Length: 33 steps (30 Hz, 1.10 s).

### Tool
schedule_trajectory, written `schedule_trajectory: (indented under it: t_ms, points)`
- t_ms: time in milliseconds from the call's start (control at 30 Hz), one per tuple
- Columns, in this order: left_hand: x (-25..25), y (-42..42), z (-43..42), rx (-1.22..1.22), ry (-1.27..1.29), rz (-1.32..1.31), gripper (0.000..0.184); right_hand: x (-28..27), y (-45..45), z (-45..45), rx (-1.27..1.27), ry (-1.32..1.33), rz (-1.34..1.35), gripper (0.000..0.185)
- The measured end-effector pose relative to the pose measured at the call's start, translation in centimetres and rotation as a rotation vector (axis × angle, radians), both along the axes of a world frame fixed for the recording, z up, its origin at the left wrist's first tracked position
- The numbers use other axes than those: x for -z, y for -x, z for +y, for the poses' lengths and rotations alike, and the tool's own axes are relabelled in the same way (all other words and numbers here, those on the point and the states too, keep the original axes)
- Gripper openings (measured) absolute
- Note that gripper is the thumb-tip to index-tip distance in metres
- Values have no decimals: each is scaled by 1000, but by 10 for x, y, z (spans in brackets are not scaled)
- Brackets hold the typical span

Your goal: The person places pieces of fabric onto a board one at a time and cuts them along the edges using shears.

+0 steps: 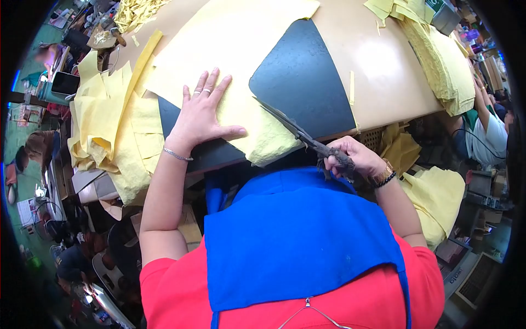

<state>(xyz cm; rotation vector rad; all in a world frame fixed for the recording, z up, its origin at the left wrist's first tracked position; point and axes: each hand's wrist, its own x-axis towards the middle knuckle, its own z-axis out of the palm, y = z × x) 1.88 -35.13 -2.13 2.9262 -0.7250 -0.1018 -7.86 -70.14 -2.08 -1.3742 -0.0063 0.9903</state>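
My left hand (198, 116) lies flat with fingers spread on a large pale yellow sheet (235, 49), which looks like soft cloth or suede. The sheet rests across a black board (304, 71) on the table, and its near corner hangs toward my blue apron (274, 236). In my right hand (350, 157) are long dark shears (298, 131) with wrapped-looking handles. Their blades point up and left along the cut right edge of the sheet. Whether the blades are parted is hard to tell. My right fingers close around the handles.
Yellow pieces (104, 115) are heaped at the table's left edge, with scraps (137, 13) at the far left. A thick yellow stack (441, 66) lies on the right. More yellow material (433, 200) hangs near my right elbow. Another person (485, 131) is at the far right.
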Motion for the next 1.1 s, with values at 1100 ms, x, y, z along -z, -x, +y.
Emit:
schedule_trajectory:
  t_ms: [1100]
  points:
    - [5,27,-23,-94,0,-51,121,-5,0,1,-6,22,-42,22]
